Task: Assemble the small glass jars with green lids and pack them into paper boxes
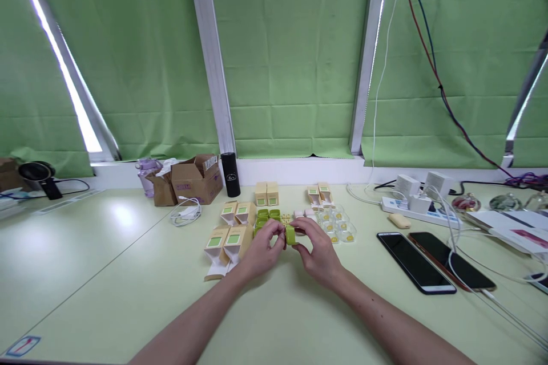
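A small green piece point(290, 235) is held upright above the table between my two hands. My right hand point(317, 251) grips it with thumb and fingers from the right. My left hand point(266, 248) has its fingers pinched together at its left side; what they hold is too small to make out. Behind my hands stand several green containers point(269, 215), tiny yellow pieces point(286, 218) and pale pink pieces point(304, 214). Clear plastic cups with yellow spots point(337, 223) lie to the right. Open cream boxes with green windows point(229, 240) lie to the left.
More cream boxes point(266, 194) stand behind. Two phones point(416, 262) and a white power strip point(422, 212) with cables are at right. A black cylinder point(230, 175), a cardboard box point(197, 178) and a coiled white cable point(186, 212) are at back left.
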The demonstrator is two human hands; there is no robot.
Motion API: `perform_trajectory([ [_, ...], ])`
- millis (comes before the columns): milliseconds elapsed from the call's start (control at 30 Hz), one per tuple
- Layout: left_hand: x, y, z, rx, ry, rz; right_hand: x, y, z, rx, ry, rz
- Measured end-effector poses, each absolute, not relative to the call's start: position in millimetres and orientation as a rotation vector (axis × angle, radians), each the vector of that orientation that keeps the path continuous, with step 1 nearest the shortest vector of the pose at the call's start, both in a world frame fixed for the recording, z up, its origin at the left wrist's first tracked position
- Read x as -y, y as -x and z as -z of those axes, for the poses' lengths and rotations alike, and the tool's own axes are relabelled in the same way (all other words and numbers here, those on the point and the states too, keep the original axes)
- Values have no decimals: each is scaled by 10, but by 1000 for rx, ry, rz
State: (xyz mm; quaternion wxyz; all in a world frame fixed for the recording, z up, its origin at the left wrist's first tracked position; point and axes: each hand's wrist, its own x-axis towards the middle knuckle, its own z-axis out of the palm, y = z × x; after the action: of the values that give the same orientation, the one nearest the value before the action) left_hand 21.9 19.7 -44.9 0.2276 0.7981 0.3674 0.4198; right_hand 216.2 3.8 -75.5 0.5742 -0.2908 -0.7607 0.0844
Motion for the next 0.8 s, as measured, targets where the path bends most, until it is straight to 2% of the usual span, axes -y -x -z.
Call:
perform_trajectory([
  [800, -207, -202, 458, -1004, -2153, -1187, -49, -2171, 747, 1751, 681, -261],
])
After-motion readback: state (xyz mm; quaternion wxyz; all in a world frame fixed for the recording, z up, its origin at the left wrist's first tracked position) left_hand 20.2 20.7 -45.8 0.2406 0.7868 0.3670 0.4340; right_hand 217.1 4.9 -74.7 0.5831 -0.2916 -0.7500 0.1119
